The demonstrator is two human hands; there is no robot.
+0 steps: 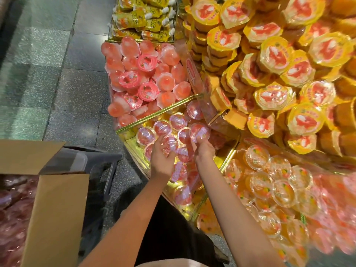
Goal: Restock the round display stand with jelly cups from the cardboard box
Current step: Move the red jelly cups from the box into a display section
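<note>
While both hands work over the gold-lined compartment (134,145) of the display stand, the left hand (160,158) grasps one jelly cup (169,143) and the right hand (204,148) another (199,132). Light, slick domes (lids probably dent easily), best held around the rim; more wait in the cardboard box (55,209).

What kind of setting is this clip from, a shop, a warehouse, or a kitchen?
Most likely a shop floor: a tiered display stand with gold-edged compartments piled with sealed jelly cups, an open cardboard box of stock beside it, and speckled floor tiles like an aisle.

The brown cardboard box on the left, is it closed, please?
No, the brown cardboard box has its flaps open, with pink packages visible inside.
</note>
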